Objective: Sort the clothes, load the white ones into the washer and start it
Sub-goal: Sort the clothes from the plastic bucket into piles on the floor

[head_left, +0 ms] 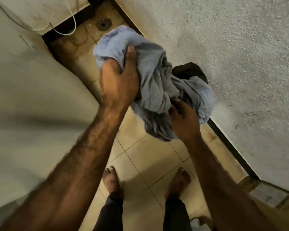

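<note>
A crumpled pale blue-grey cloth bundle (157, 84) hangs in the air above the tiled floor, held by both hands. My left hand (120, 80) grips its upper left part, thumb over the top folds. My right hand (183, 120) grips the lower right part from below. A dark garment (188, 70) shows behind the bundle, against the wall. The white side of the washer (32, 97) fills the left of the view; its door and controls are out of sight.
A rough plastered wall (232, 55) runs along the right. A floor drain (103, 25) lies at the far end of the narrow tiled strip. A white cable (72, 19) hangs behind the washer. My bare feet stand below. A labelled cardboard box (270, 197) sits at lower right.
</note>
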Demonstrator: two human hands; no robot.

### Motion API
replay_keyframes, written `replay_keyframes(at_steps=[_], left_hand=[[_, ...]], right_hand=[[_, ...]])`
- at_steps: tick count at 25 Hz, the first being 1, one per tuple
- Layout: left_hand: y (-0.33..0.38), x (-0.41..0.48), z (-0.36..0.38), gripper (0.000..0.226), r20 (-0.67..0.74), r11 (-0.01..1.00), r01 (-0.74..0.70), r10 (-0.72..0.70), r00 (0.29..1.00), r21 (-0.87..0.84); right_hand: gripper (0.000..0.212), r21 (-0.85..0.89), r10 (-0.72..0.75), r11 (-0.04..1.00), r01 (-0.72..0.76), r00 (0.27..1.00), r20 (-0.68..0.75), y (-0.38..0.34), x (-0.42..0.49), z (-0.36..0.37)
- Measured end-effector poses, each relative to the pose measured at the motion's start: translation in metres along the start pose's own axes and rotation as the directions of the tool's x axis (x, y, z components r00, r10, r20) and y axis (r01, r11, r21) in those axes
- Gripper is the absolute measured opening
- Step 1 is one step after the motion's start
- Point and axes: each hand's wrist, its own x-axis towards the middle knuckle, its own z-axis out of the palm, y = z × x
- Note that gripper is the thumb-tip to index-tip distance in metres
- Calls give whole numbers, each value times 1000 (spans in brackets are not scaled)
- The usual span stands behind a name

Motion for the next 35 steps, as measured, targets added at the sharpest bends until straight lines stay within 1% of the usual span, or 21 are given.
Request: replay_keyframes(at_steps=[3, 5, 8, 10, 12, 14, 16, 17, 19, 21, 23, 24, 25, 26, 27, 28, 30, 32, 33, 34, 35], left_hand=[[-1, -17, -17, 35, 62, 991, 79, -86, 994, 110], [-7, -42, -39, 44, -33, 996, -61, 63, 997, 61], [-14, -43, -66, 33, -240, 936, -351, 334, 911, -29], [-33, -23, -62, 30, -137, 948, -316, 309, 941, -34], [-47, -12, -45, 29, 56, 986, -160, 158, 986, 44], [-66, -19, -27, 44, 191, 997, -53, 40, 981, 61], [-75, -32, -19, 42, 303, 1000, 5, -8, 953, 11], [-78, -39, -18, 39, 361, 1000, -12, 11, 933, -1], [-86, -53, -18, 35, 471, 982, -184, 145, 870, 36], [-93, -66, -21, 37, 568, 906, -409, 281, 773, 107], [-105, -80, -23, 40, 652, 863, -477, 265, 711, 169], [-110, -87, -23, 41, 650, 886, -429, 223, 727, 176], [-114, -94, -22, 42, 608, 946, -289, 145, 780, 145], [-116, -102, -21, 43, 530, 997, -42, 2, 848, 62], [-119, -110, -19, 43, 441, 973, 225, -175, 880, -61], [-123, -117, -21, 41, 357, 891, 423, -345, 868, -166], [-144, -127, -35, 35, 293, 649, 695, -631, 719, -309], [-160, -132, -52, 45, 414, 280, 850, -778, 473, -446], [-164, -132, -58, 58, 464, 180, 893, -802, 376, -412], [-167, -130, -59, 68, 503, 167, 939, -808, 306, -302], [-168, -129, -54, 69, 523, 218, 962, -808, 273, -165]], right_hand=[[25, 94, 18, 996, 0, 982, -189, -10, -5, 12], [30, 111, -2, 993, 44, 936, -351, -19, -5, 18], [32, 46, -120, 986, 158, 882, -455, -45, 13, 27], [37, 130, -75, 982, 135, 920, -385, -65, 25, 32], [38, 192, -34, 978, 80, 971, -236, -82, 34, 31], [45, 164, -17, 986, 34, 994, -105, -85, 45, 30], [46, 169, 19, 985, -21, 1000, 12, -82, 59, 28], [48, 195, 61, 978, -76, 995, 80, -80, 65, 27], [67, 240, 179, 945, -221, 967, 183, -74, 74, 21], [61, 52, 257, 960, -276, 938, 235, -63, 81, 17], [41, -230, 212, 960, -158, 949, 233, -51, 82, 17], [35, -286, 134, 956, -70, 968, 211, -47, 78, 19], [29, -255, 46, 967, -3, 985, 164, -43, 70, 21], [23, -160, -6, 987, 23, 994, 107, -39, 60, 23], [18, -12, 4, 1000, -3, 999, 50, -37, 46, 26], [18, 166, 68, 984, -67, 998, 2, -34, 30, 30], [19, 441, 268, 864, -244, 963, 8, -24, -1, 40], [29, 529, 472, 705, -472, 869, 147, -5, -28, 56], [30, 549, 554, 608, -574, 802, 224, 3, -41, 64], [29, 556, 597, 519, -650, 740, 308, 7, -55, 71], [27, 561, 605, 465, -685, 708, 363, 9, -66, 80]])
